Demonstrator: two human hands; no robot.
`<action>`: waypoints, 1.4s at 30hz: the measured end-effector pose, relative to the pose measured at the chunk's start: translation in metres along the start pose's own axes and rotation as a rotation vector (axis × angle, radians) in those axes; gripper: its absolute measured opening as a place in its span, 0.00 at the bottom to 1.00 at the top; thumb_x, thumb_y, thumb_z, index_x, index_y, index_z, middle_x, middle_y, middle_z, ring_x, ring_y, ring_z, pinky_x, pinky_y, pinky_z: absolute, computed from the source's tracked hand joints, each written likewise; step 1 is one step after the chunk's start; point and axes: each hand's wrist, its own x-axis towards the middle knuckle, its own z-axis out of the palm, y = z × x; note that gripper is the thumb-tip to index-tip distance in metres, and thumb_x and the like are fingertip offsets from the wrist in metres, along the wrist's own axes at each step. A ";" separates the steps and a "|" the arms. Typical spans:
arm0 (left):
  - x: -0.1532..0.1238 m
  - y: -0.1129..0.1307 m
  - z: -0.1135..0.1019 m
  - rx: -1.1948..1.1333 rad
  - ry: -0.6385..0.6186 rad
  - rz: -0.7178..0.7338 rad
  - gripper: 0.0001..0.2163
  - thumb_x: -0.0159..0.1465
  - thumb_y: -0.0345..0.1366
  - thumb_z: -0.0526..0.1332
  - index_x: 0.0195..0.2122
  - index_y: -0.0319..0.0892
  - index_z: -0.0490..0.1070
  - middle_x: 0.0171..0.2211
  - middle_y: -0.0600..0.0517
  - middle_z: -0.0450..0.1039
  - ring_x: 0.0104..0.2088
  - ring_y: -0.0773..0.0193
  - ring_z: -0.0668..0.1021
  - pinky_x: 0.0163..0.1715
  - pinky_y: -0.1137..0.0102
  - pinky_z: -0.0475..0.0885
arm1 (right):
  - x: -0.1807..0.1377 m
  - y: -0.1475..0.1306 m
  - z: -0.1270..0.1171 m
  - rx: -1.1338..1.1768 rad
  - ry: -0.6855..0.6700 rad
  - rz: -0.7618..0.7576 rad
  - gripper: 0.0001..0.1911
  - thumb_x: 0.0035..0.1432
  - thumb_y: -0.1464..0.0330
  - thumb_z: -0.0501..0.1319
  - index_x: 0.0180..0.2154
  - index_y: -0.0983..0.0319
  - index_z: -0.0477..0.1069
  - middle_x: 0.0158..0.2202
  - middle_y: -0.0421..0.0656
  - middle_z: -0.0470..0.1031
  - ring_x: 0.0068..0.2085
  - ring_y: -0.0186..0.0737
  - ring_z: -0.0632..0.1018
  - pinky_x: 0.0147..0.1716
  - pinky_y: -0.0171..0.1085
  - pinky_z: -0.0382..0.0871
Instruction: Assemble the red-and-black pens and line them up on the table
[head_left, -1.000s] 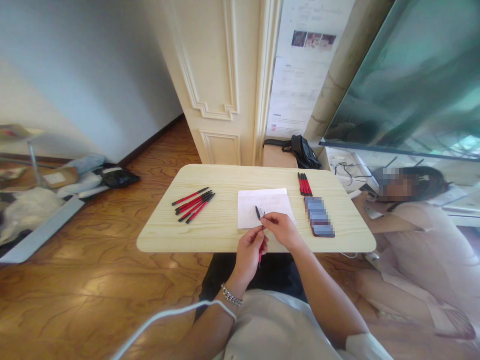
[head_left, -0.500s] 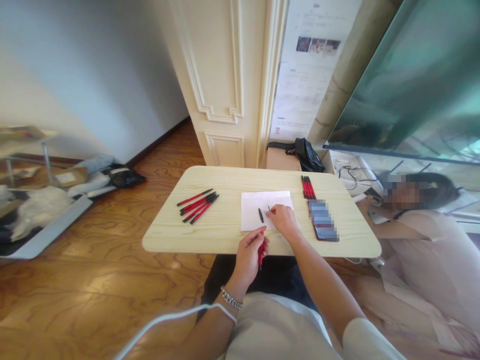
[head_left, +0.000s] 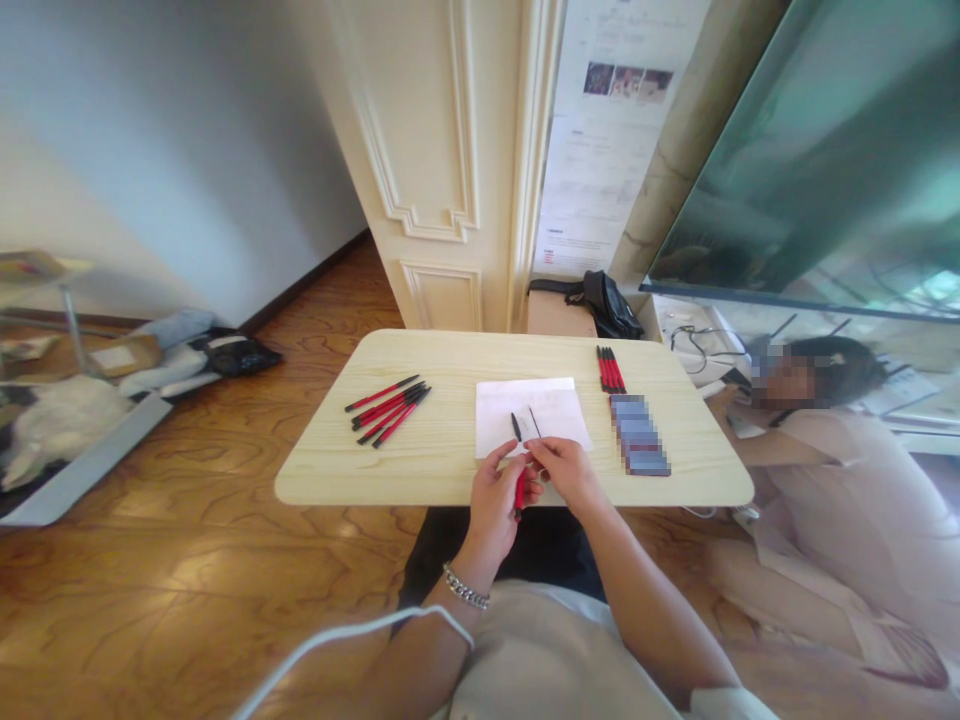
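Note:
My left hand is closed around a red pen barrel, which points down past the table's near edge. My right hand meets it at the barrel's upper end, thumb and forefinger pinched together. What those fingertips hold, if anything, is too small to make out. On the white paper just beyond my hands lies a black tapered pen part. Beside it is a thin dark rod, like a pen refill, its near end close to my right fingers.
Several red-and-black pens lie loosely on the table's left. Several more are lined up at the back right, above a phone. A seated person is at the right. A white cable runs by my left forearm.
My right hand has drawn back from the paper to the pen barrel in my left hand. More of the thin dark rod now shows. The view has shifted slightly.

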 end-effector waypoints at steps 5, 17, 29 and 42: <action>-0.003 -0.006 0.003 0.093 -0.030 0.030 0.29 0.57 0.47 0.64 0.56 0.39 0.60 0.22 0.55 0.71 0.17 0.69 0.72 0.15 0.76 0.63 | -0.016 -0.005 0.006 0.331 -0.158 0.093 0.19 0.52 0.52 0.60 0.27 0.61 0.71 0.17 0.36 0.65 0.16 0.34 0.68 0.17 0.36 0.65; -0.006 -0.006 0.001 0.188 -0.119 0.057 0.29 0.56 0.47 0.64 0.55 0.39 0.61 0.24 0.53 0.73 0.17 0.68 0.73 0.16 0.74 0.67 | 0.018 -0.002 -0.021 0.099 0.062 -0.032 0.17 0.50 0.62 0.63 0.41 0.64 0.73 0.32 0.45 0.78 0.28 0.34 0.74 0.26 0.33 0.65; -0.002 -0.006 -0.005 0.161 -0.104 0.035 0.24 0.55 0.48 0.65 0.48 0.37 0.68 0.27 0.49 0.75 0.24 0.64 0.77 0.25 0.69 0.74 | 0.055 0.000 -0.023 -0.984 0.253 -0.170 0.13 0.60 0.63 0.56 0.35 0.59 0.78 0.38 0.49 0.77 0.38 0.42 0.76 0.37 0.35 0.62; 0.008 0.004 -0.003 0.233 -0.035 0.277 0.17 0.56 0.42 0.66 0.43 0.39 0.70 0.36 0.44 0.79 0.39 0.58 0.80 0.42 0.64 0.74 | -0.012 -0.009 -0.022 -0.335 0.149 -0.251 0.10 0.56 0.61 0.59 0.35 0.60 0.73 0.33 0.41 0.77 0.34 0.37 0.76 0.32 0.34 0.67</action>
